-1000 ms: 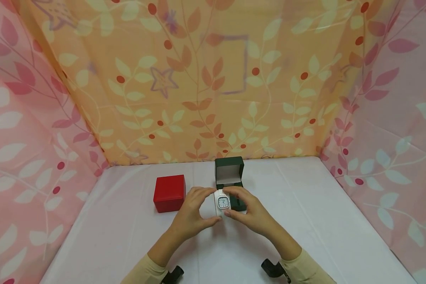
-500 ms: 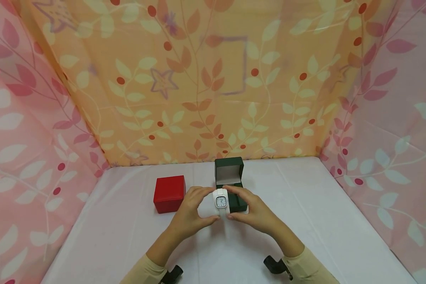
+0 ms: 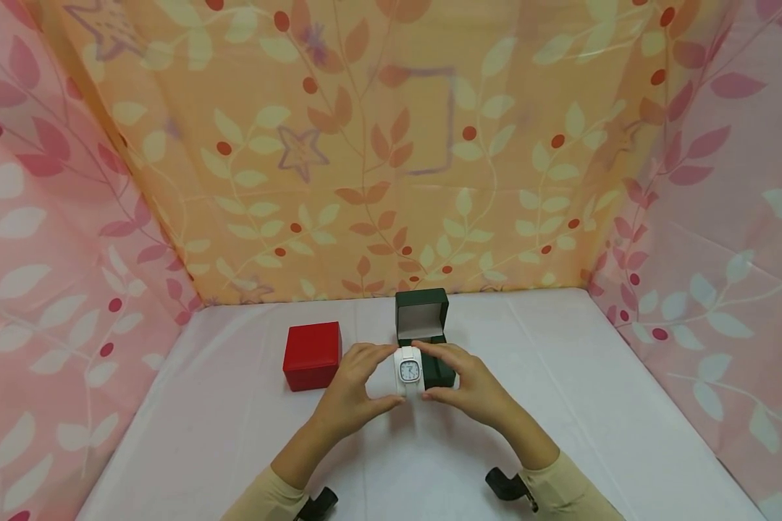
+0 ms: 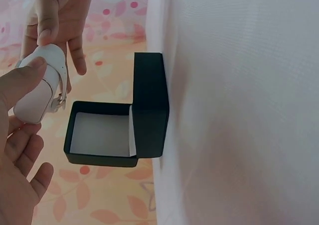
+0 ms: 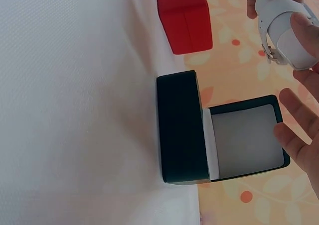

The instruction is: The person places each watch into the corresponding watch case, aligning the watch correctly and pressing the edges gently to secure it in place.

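Both hands hold a white watch (image 3: 408, 370) with a square face just above the table, in front of the green box. My left hand (image 3: 391, 376) pinches its strap, thumb (image 4: 22, 80) below and fingers on top. My right hand (image 3: 425, 371) holds it from the other side, with a fingertip (image 5: 305, 28) on its upper strap and the thumb near the lower strap. The watch (image 4: 37, 93) shows its buckle in the wrist views. Behind it the green box (image 3: 422, 324) stands with its lid up, and its white-lined inside (image 5: 244, 140) holds nothing.
A closed red box (image 3: 311, 354) sits to the left of the green box on the white tablecloth (image 3: 593, 405). Leaf-patterned cloth walls enclose the table at the back (image 3: 391, 181) and on both sides.
Both hands have shifted the watch a little up and towards the green box. The right thumb has moved slightly to the right of the lower strap. The boxes have not moved.
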The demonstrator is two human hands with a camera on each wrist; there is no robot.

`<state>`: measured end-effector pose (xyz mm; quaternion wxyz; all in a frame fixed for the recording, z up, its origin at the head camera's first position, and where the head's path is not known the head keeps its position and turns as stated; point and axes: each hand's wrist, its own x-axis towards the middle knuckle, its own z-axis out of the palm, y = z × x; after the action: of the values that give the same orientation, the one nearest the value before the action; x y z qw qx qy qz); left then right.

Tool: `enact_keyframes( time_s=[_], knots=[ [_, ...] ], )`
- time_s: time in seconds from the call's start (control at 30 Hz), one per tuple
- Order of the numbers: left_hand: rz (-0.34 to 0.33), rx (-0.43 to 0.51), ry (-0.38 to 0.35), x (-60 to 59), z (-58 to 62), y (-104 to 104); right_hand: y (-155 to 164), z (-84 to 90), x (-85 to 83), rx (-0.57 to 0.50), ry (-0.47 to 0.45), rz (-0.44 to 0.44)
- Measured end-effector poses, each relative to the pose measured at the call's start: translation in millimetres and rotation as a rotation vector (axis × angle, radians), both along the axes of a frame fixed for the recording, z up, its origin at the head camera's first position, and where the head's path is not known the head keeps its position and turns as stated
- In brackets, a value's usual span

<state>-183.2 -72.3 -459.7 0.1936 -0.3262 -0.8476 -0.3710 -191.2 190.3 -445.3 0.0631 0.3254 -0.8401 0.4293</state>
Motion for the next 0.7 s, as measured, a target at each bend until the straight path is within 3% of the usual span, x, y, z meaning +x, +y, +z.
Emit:
enact_keyframes(
  time_s=[0.4,0.7],
  knots=[
    [0.021,0.014,0.028,0.9,-4.3,-0.4,-0.8,-3.8,-2.9,0.047,0.069,-0.009],
    [0.060,0.047,-0.105,-3.0,-4.1,14.9,9.2,-5.1,-13.5,0.052,0.084,-0.016]
  ],
)
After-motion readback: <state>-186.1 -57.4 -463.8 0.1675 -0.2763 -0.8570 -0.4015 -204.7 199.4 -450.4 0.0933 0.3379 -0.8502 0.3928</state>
